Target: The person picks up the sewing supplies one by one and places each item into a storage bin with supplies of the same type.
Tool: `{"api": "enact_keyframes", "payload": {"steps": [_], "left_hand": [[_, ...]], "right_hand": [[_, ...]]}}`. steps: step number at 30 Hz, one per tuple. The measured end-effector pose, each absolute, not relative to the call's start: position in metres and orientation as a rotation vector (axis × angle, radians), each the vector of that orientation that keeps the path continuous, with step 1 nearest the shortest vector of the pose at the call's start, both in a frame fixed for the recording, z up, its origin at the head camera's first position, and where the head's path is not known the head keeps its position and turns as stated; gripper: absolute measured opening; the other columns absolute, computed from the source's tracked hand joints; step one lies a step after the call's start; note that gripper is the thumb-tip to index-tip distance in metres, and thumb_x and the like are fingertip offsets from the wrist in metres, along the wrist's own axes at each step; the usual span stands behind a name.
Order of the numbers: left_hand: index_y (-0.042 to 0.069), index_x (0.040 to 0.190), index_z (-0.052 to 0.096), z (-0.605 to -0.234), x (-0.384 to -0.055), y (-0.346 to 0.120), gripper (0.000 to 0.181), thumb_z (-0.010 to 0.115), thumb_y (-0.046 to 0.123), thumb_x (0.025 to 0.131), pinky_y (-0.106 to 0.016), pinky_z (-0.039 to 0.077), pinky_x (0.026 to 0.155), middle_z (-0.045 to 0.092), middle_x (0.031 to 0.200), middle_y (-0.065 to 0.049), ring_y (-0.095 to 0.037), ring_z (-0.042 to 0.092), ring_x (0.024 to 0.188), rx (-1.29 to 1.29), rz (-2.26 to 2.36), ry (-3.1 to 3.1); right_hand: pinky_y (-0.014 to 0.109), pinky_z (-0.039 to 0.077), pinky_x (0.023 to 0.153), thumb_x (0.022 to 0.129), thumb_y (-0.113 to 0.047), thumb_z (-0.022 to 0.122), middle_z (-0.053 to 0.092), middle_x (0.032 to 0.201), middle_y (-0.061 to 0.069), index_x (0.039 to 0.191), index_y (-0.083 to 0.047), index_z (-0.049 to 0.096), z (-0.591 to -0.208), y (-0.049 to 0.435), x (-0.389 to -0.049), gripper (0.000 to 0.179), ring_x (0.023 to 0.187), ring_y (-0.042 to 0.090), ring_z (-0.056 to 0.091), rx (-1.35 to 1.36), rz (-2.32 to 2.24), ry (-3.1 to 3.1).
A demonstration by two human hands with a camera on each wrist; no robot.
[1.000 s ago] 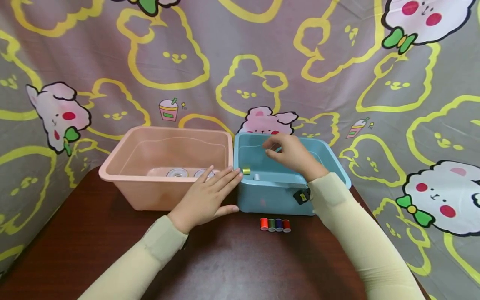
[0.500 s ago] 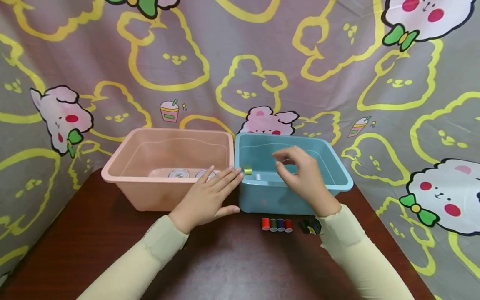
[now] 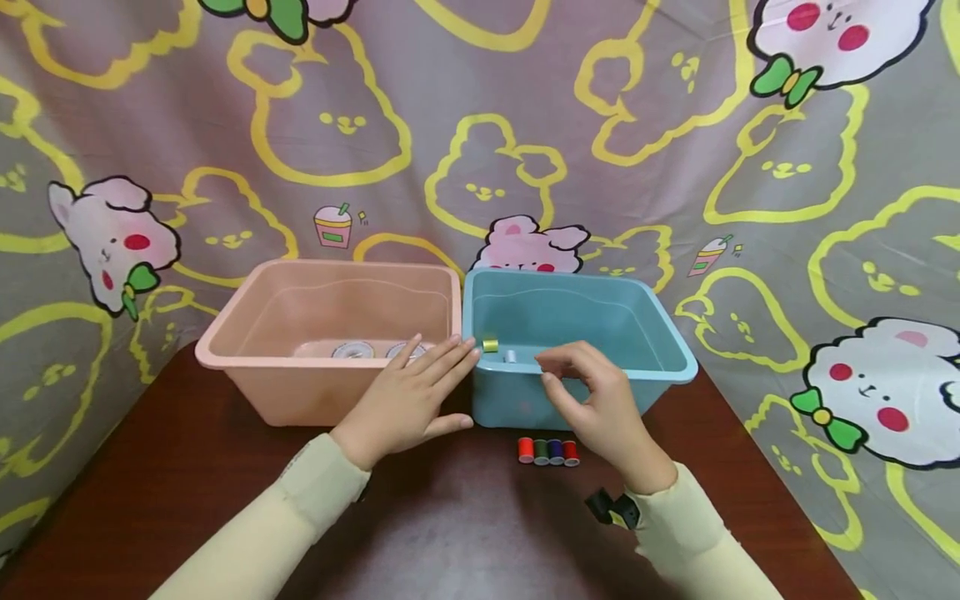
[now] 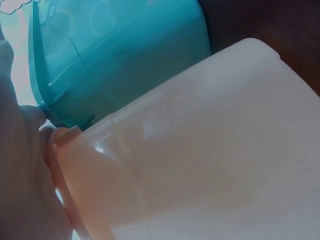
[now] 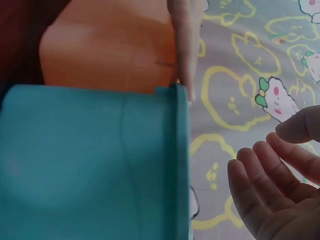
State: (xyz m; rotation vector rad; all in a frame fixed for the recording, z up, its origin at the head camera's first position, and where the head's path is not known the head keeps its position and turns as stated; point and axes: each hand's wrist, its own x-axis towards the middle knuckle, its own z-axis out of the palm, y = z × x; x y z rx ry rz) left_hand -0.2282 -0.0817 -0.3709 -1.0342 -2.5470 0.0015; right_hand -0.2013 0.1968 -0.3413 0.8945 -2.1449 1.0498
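Observation:
My left hand [image 3: 408,396] lies with straight fingers over the front rims of a pink basin [image 3: 300,387] and a blue basin [image 3: 510,404], where the two meet. Loosely bent and holding nothing, my right hand [image 3: 600,408] hovers before the blue basin's front wall; the right wrist view shows bare fingertips [image 5: 240,165]. Inside the blue basin are a gold thread spool [image 3: 490,345] and a pale thread spool [image 3: 511,356], partly hidden by the rim. On the table, a row of several thread spools [image 3: 541,452], orange-red, green, navy and red, stands near the right hand.
Two round white discs lie in the pink basin, the left disc [image 3: 352,350] partly behind its rim. Both basins stand side by side on a dark brown table [image 3: 465,533]. A patterned curtain [image 3: 420,100] hangs close behind them.
My right hand has come back from above the blue basin, towards me and lower, to its front side. The left hand stays on the rims. The view shifts slightly.

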Motion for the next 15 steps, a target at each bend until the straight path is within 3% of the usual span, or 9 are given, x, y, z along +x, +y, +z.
{"api": "enact_keyframes", "payload": {"steps": [15], "left_hand": [[0.014, 0.161, 0.027, -0.372, -0.229, -0.084, 0.084, 0.051, 0.063, 0.098, -0.054, 0.013, 0.124, 0.024, 0.167, -0.003, -0.023, 0.020, 0.155, -1.043, -0.001, -2.526]], "right_hand": [[0.035, 0.061, 0.079, 0.088, 0.005, 0.071, 0.069, 0.107, 0.000, 0.114, -0.012, 0.070, -0.381, 0.197, -0.191, 0.032, 0.091, 0.012, 0.066, 0.857, 1.050, -2.248]]}}
